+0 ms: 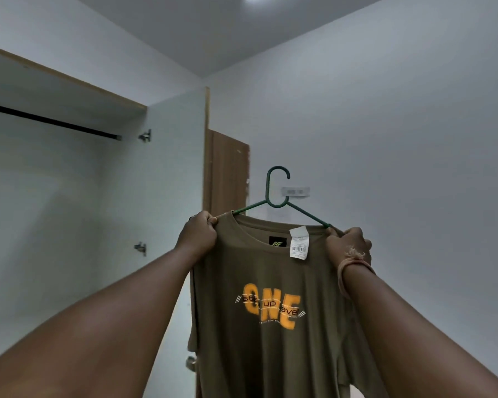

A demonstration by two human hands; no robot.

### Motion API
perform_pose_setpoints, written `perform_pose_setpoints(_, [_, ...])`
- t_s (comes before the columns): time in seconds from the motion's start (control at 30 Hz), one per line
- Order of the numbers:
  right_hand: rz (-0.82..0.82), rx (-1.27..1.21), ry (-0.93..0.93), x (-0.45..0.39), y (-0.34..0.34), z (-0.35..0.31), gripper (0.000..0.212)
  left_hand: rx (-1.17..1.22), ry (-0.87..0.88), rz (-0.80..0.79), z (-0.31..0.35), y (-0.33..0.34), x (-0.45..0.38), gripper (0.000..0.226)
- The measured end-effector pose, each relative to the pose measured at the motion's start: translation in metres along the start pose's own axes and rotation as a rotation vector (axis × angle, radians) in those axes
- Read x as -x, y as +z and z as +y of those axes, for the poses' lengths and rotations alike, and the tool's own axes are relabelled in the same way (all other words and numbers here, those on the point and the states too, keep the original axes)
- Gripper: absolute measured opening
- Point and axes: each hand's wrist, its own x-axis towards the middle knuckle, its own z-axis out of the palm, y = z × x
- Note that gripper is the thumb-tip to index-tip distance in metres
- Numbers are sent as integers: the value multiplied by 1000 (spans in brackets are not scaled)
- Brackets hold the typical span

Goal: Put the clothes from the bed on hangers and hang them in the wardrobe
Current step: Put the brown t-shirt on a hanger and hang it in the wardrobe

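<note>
An olive T-shirt point(265, 349) with an orange "ONE" print hangs on a green hanger point(278, 193), held up in front of me. My left hand point(197, 235) grips the shirt's left shoulder over the hanger arm. My right hand point(347, 245) grips the right shoulder the same way. The hanger's hook stands free above the collar. A white tag dangles inside the neckline. The wardrobe point(55, 196) is open at the left, with its dark rail point(52, 120) bare near the top.
The wardrobe's open door point(176, 182) stands edge-on just left of the shirt, with two metal hinges on it. A brown room door point(227, 173) is behind it. White walls fill the right side, with a switch plate point(295, 191) behind the hanger.
</note>
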Motion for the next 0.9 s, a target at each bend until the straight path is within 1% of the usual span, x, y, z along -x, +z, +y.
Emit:
perform_pose_setpoints(0.17, [-128,-50,-17,37,110,-48,44,-139,-90,130,-81,-75,-18,21])
perform_pose_setpoints(0.23, [-168,-70,-43,49,146,-65,44,-181,-115,192,-105,-103,-26,18])
perform_pose_setpoints(0.33, [-213,-92,-77,68,198,-87,51,-237,-163,284,-136,-138,-38,17])
perform_pose_setpoints(0.5, [-292,-127,-106,79,271,-108,64,-303,-217,393,-187,-172,-50,19])
perform_pose_setpoints(0.63, [-406,-142,-169,76,326,-126,62,-334,-265,451,-225,-191,-62,21])
perform_pose_setpoints(0.7, [-455,-204,-195,70,356,-136,60,-367,-291,477,-240,-199,-72,22])
perform_pose_setpoints(0.77, [-494,-286,-208,66,386,-146,57,-432,-317,485,-254,-207,-79,31])
perform_pose_setpoints(0.83, [-521,-353,-213,60,419,-155,53,-488,-387,460,-271,-213,-92,44])
perform_pose_setpoints(0.9, [-558,-405,-189,53,451,-166,51,-461,-534,399,-283,-222,-107,60])
